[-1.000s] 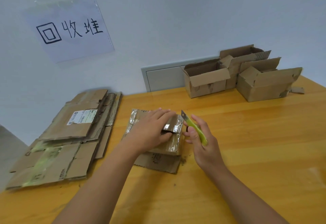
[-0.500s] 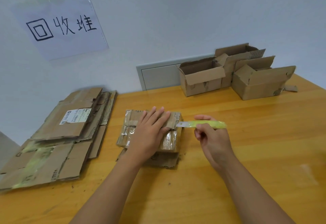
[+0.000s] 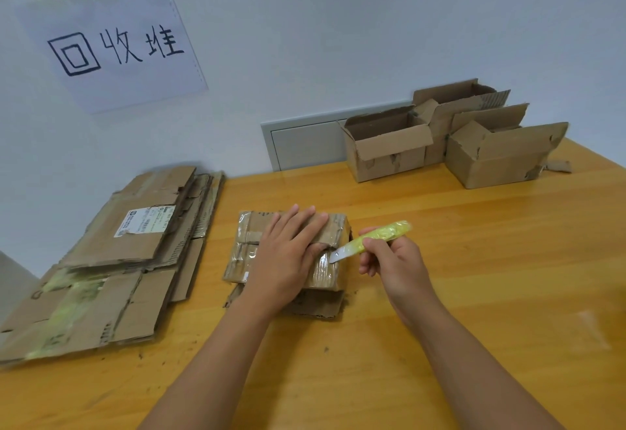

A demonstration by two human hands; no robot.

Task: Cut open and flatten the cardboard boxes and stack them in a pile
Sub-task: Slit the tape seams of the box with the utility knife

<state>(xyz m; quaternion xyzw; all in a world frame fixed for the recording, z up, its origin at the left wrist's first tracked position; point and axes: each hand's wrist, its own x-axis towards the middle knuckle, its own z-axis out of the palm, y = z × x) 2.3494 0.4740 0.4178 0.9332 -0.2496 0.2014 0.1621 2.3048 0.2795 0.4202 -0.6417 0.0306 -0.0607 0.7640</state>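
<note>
the left hand (image 3: 288, 257) lies flat on the taped box (image 3: 244, 253) mid tabletop (image 3: 474, 277). the right hand (image 3: 393, 260) holds the yellow knife (image 3: 376, 238), blade at the box's 3 o'clock edge. flat pile (image 3: 111, 260) at 9 o'clock; bare wood at 4 o'clock

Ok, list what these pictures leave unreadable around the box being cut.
Head view only:
- Taped box: its top middle is hidden under the left hand.
- Knife: the blade tip meets the glossy tape; cut depth cannot be told.
- Label on the flattened pile: print too small.
- Pile's left corner: cut off by the frame edge.
</note>
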